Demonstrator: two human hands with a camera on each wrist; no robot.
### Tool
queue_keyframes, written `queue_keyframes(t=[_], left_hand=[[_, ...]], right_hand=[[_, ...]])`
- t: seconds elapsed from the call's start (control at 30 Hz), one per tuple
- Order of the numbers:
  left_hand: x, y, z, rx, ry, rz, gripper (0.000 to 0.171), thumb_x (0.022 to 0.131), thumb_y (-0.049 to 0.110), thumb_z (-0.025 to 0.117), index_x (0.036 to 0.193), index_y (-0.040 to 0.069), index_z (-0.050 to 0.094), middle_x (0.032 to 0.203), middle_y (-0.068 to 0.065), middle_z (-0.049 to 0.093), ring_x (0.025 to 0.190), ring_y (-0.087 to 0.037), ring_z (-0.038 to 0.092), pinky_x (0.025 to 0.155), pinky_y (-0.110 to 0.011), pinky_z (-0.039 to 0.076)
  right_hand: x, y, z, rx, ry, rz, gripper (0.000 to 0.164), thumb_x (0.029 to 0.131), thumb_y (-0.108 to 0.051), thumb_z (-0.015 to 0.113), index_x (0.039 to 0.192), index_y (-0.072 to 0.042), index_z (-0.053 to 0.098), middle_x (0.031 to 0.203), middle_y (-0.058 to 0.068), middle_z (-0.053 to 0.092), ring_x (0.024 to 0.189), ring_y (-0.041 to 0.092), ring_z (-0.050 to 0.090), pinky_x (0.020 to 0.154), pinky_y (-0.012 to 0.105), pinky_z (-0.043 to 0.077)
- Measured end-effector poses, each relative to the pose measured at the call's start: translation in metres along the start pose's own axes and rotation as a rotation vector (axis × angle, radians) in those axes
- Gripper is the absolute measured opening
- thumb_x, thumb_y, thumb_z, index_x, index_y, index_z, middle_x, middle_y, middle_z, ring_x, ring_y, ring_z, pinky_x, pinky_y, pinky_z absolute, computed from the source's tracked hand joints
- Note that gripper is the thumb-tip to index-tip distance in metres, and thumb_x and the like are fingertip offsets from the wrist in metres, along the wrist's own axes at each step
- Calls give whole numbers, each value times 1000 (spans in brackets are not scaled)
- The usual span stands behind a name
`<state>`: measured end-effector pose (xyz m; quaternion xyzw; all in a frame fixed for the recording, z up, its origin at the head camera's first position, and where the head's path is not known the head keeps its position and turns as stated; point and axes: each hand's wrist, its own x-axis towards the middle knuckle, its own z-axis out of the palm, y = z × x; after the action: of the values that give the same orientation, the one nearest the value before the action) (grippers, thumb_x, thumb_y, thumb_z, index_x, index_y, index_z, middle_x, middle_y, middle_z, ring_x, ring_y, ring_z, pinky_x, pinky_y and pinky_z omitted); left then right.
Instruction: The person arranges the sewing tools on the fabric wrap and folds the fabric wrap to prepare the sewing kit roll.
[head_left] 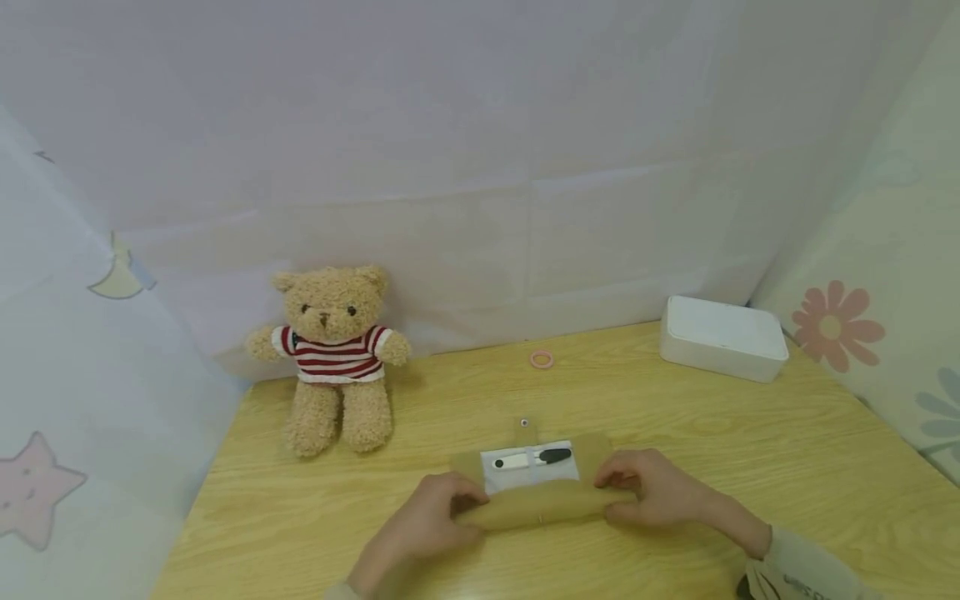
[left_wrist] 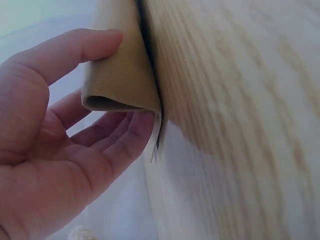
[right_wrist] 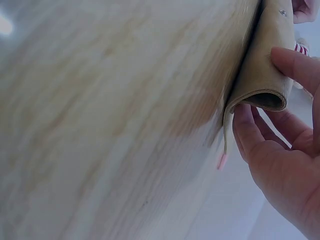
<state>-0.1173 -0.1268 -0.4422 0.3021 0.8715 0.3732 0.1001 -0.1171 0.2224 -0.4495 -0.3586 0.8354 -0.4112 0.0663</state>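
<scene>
A tan roll-up pouch [head_left: 543, 504] lies on the table in front of me, its near edge folded over into a loose roll. My left hand [head_left: 438, 517] holds the left end of that fold. At the opposite end my right hand [head_left: 656, 490] grips it, thumb on the near side and fingers beyond. Both wrist views show the rolled end as an open loop between thumb and fingers. On the pouch's pale inner panel [head_left: 498, 482], a slim white-and-black tool [head_left: 555, 456] sits under a small strap. A tab with a snap button [head_left: 524, 423] sticks out at the far edge.
A teddy bear [head_left: 341, 367] in a striped shirt sits at the back left of the wooden table [head_left: 315, 517]. Beyond the pouch lies a pink ring [head_left: 542, 359]. At the back right stands a white box [head_left: 723, 337]. Pale cloth walls border the table.
</scene>
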Motion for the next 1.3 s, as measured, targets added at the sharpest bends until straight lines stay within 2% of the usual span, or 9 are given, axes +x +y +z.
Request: queue_keyframes(t=[0.13, 0.23, 0.4, 0.53, 0.7, 0.83, 0.93, 1.13, 1.3], left_hand=[[0, -3, -1, -86, -18, -31, 23, 71, 10, 77, 92, 13, 71, 90, 9, 66, 84, -5, 60, 80, -27, 49], [-1, -3, -2, -142, -30, -43, 20, 74, 13, 76, 92, 14, 71, 89, 10, 66, 84, -4, 60, 79, -26, 50], [-5, -1, -6, -224, -35, -69, 17, 80, 20, 73, 96, 15, 71, 91, 8, 67, 85, -7, 60, 76, -26, 49], [-6, 0, -9, -278, -37, -104, 19, 83, 21, 71, 100, 13, 70, 95, 5, 67, 88, -9, 60, 76, -25, 49], [-4, 2, -12, -283, -3, -136, 20, 86, 22, 69, 102, 10, 70, 96, 1, 67, 90, -15, 60, 78, -27, 49], [-2, 2, -14, -262, 25, -164, 21, 87, 23, 68, 102, 9, 70, 103, -3, 67, 95, -20, 59, 80, -31, 49], [0, -1, -14, -267, 40, -204, 21, 86, 23, 69, 101, 8, 70, 106, -4, 66, 92, -20, 57, 75, -34, 48], [3, -7, -12, -322, 69, -287, 23, 84, 22, 71, 100, 6, 70, 87, -3, 60, 73, -15, 49, 59, -27, 43], [5, -11, -9, -338, 80, -322, 25, 83, 20, 72, 101, 3, 70, 80, -2, 57, 70, -15, 46, 56, -27, 41]], right_hand=[[-1, 2, -1, 10, -27, 23, 18, 84, -18, 73, 100, -10, 67, 97, -4, 67, 90, 8, 63, 78, 31, 53], [-1, 2, -2, 39, -42, 22, 14, 87, -19, 71, 99, -12, 67, 95, -7, 67, 90, 7, 63, 79, 29, 53], [-2, 3, -4, 121, -42, -6, 7, 90, -14, 67, 97, -13, 65, 94, -3, 66, 92, 12, 63, 78, 29, 53], [-3, 3, -4, 187, -53, 23, 5, 93, -12, 62, 98, -11, 63, 96, 1, 65, 94, 14, 62, 73, 29, 54], [-4, 5, -4, 231, -49, 111, 6, 95, -14, 59, 99, -10, 63, 96, 3, 63, 89, 11, 59, 68, 29, 54], [-3, 9, -4, 227, -38, 170, 9, 96, -16, 58, 99, -10, 63, 95, 3, 63, 88, 10, 57, 70, 28, 52], [0, 11, -4, 210, -19, 199, 10, 95, -18, 60, 97, -9, 63, 94, 3, 63, 88, 12, 57, 73, 29, 49], [7, 16, -4, 171, 28, 277, 11, 91, -20, 65, 93, -9, 63, 89, 1, 63, 88, 15, 56, 77, 37, 44], [11, 19, -1, 131, 51, 339, 11, 89, -21, 68, 91, -11, 64, 86, -1, 62, 85, 17, 56, 75, 38, 43]])
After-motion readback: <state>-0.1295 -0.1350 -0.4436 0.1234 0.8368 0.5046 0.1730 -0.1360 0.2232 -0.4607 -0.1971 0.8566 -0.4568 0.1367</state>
